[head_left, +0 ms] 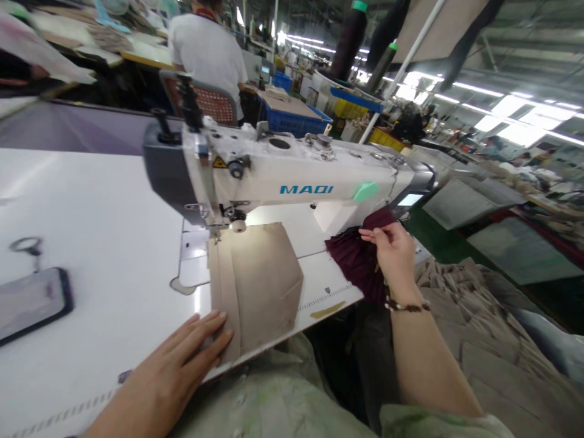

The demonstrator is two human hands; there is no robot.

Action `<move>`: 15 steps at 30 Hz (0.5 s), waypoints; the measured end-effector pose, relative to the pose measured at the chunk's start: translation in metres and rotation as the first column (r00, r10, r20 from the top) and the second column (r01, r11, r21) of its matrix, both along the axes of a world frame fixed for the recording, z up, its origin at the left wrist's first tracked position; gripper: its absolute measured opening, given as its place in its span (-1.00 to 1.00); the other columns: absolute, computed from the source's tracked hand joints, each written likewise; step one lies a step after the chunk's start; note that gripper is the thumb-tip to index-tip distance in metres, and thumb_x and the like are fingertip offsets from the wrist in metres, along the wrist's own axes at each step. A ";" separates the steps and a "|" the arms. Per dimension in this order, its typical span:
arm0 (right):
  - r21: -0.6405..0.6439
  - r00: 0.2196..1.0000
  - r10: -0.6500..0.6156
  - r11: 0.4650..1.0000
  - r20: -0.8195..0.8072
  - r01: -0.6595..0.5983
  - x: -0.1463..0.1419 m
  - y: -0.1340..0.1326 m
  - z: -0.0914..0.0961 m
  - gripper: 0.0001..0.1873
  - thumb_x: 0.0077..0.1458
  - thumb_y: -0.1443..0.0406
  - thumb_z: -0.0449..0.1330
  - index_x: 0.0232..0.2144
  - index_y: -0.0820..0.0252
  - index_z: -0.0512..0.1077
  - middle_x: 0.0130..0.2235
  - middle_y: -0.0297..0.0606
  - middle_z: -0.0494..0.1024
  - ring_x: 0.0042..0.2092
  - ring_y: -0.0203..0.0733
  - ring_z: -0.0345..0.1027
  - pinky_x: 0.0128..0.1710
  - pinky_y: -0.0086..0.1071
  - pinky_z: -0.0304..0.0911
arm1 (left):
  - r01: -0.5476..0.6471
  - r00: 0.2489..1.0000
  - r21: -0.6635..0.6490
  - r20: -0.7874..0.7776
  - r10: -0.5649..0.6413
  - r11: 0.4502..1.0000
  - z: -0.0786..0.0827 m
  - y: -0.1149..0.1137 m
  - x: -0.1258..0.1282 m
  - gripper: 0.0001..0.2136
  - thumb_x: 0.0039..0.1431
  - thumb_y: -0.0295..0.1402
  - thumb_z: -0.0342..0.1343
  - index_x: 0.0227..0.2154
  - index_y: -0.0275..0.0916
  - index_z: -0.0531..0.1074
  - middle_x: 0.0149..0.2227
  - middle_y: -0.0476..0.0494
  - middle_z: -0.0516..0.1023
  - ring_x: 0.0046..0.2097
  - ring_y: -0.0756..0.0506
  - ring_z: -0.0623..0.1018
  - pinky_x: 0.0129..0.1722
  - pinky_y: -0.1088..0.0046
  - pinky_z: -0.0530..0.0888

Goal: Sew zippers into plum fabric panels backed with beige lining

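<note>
A tan fabric pocket piece (267,280) lies flat on the white table, its folded left strip running up to the needle of the sewing machine (292,176). My left hand (182,359) rests flat with fingers stretched, the fingertips on the near left corner of that piece. At the right, my right hand (392,246) pinches the top of a dark maroon fabric bundle (356,258) beside the machine's base. The bundle's gathered edges fan out toward the table's front edge. A beaded bracelet circles my right wrist.
A phone (34,304) with a ring strap lies on the table at the left. Tan fabric (493,340) is heaped at the right. Thread cones (349,42) stand behind the machine. A person in a white shirt (207,55) sits beyond, near a blue crate (292,115).
</note>
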State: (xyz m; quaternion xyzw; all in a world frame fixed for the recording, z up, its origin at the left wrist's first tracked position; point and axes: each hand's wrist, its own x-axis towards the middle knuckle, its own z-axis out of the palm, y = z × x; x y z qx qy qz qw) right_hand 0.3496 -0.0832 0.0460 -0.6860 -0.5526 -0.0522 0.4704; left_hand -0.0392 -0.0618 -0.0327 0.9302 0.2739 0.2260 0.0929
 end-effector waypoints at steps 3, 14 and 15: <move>0.171 0.875 0.276 0.959 -0.399 -0.225 -0.075 0.006 -0.001 -0.79 0.15 0.34 -0.03 -0.14 0.22 0.24 -0.19 -0.17 0.45 -0.16 -0.18 0.41 -0.18 -0.25 0.35 | 0.086 0.988 0.083 -0.138 -0.074 0.993 0.014 -0.004 0.004 -0.69 0.24 -0.28 -0.14 0.01 -0.12 0.31 0.07 -0.08 0.34 0.07 -0.13 0.35 0.12 0.25 0.27; -0.456 0.635 0.772 0.561 -0.010 -0.691 -0.181 0.004 -0.035 -0.77 0.09 0.51 -0.05 -0.34 0.28 0.39 -0.10 -0.19 0.43 -0.02 -0.22 0.26 0.07 -0.28 0.13 | 0.009 1.000 -0.013 -0.028 -0.009 1.000 0.034 -0.013 0.014 -0.76 0.22 -0.49 -0.17 -0.48 -0.31 0.37 -0.08 -0.21 0.29 -0.09 -0.13 0.34 -0.05 0.26 0.40; -0.487 0.621 0.784 0.542 0.001 -0.684 -0.180 0.005 -0.031 -0.76 0.09 0.52 -0.05 -0.34 0.28 0.39 -0.09 -0.20 0.43 -0.03 -0.24 0.26 0.06 -0.31 0.14 | 0.030 0.999 -0.011 -0.028 -0.030 0.999 0.031 -0.013 0.014 -0.77 0.21 -0.50 -0.15 -0.49 -0.31 0.35 -0.09 -0.19 0.30 -0.08 -0.13 0.33 0.00 0.23 0.36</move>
